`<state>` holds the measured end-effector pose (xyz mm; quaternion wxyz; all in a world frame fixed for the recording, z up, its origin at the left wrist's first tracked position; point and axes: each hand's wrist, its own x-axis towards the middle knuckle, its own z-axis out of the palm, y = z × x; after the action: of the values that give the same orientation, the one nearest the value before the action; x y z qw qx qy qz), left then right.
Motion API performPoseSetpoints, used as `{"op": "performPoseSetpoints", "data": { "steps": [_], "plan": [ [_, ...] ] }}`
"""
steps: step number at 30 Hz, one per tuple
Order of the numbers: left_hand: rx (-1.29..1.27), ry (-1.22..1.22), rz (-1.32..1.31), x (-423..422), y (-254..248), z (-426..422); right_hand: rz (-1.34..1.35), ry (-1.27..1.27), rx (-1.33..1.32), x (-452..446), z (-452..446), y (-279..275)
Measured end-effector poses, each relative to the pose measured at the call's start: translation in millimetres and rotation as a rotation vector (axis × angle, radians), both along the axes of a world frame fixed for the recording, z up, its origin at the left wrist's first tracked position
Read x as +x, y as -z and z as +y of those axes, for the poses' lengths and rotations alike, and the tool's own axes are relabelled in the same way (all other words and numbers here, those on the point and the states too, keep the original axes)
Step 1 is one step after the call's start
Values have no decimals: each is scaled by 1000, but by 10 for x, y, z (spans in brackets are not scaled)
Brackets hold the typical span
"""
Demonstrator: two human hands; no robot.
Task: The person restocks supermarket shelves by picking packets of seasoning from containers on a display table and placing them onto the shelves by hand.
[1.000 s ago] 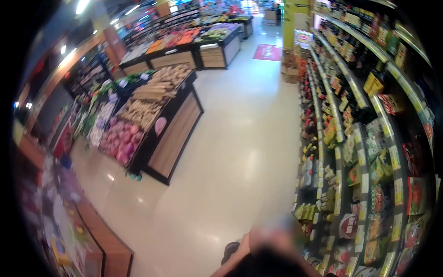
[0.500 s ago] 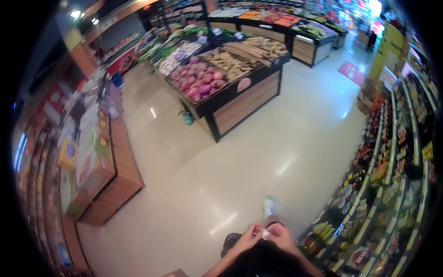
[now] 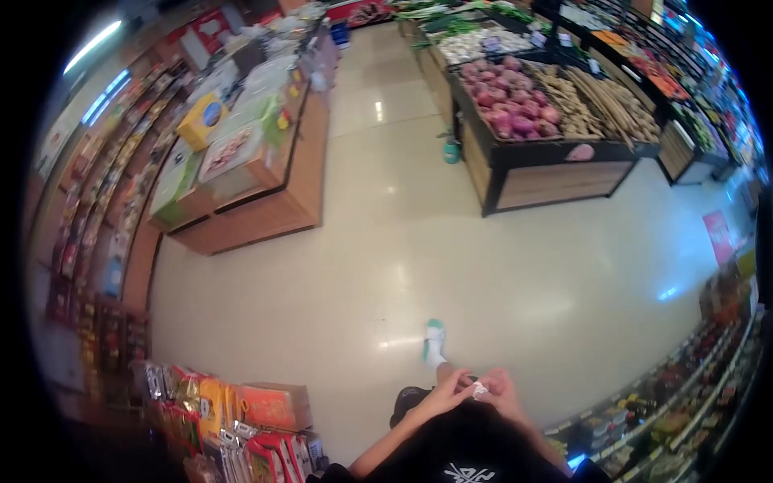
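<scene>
In front of my dark top, my left hand (image 3: pixel 451 394) and my right hand (image 3: pixel 502 397) meet at waist height. Between their fingertips sits a small crumpled white piece (image 3: pixel 481 390), perhaps paper or thin plastic; its kind is too small to make out. Both hands are closed, with fingers pinched on it from either side. Below them a foot in a white sock and a white and green shoe (image 3: pixel 434 332) stands on the pale tiled floor (image 3: pixel 354 298).
A produce stand with red onions (image 3: pixel 515 105) and ginger (image 3: pixel 568 101) rises ahead. A wood-sided counter (image 3: pixel 266 217) is at left, bearing a yellow box (image 3: pixel 201 121). Packaged goods (image 3: pixel 241 427) are close at lower left; stocked shelves (image 3: pixel 660 419) line the right.
My view has swung left, so the onion stand now lies further right and packaged goods appear at lower left. Both hands stay together at the white piece.
</scene>
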<state>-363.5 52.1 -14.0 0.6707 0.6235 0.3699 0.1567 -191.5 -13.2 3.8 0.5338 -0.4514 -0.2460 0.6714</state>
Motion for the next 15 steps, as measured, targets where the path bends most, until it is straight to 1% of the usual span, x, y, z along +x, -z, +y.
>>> {"op": "performPoseSetpoints", "data": {
  "steps": [2,3,4,5,7,8,9,10,11,13,14,15],
  "plan": [
    [9,-132,-64,-121,-126,222,56,-79,-26,-106,393,-99],
    [14,-157,-64,-178,-212,340,-5,-126,-2,-173,566,-130],
    [-8,-165,9,-245,-308,462,-64,-169,23,-224,726,-155],
    [-29,-169,83,-309,-364,596,-61,-186,29,-268,897,-176],
    [-29,-169,78,-400,-281,802,-236,-239,123,-369,1235,-196],
    [-37,-153,69,-451,-240,900,-230,-251,129,-414,1392,-179],
    [-47,-149,103,-498,-341,1020,-302,-283,174,-453,1548,-143],
    [-44,-164,109,-560,-282,1113,-372,-315,220,-493,1694,-117],
    [-31,-161,103,-630,-173,1182,-365,-331,224,-538,1828,-106],
    [-23,-182,104,-753,-120,1317,-466,-423,362,-640,2091,-133],
    [-72,-208,53,-819,-98,1346,-455,-446,359,-697,2198,-173],
    [-121,-235,0,-880,-96,1373,-544,-527,381,-767,2322,-292]
  ]
}}
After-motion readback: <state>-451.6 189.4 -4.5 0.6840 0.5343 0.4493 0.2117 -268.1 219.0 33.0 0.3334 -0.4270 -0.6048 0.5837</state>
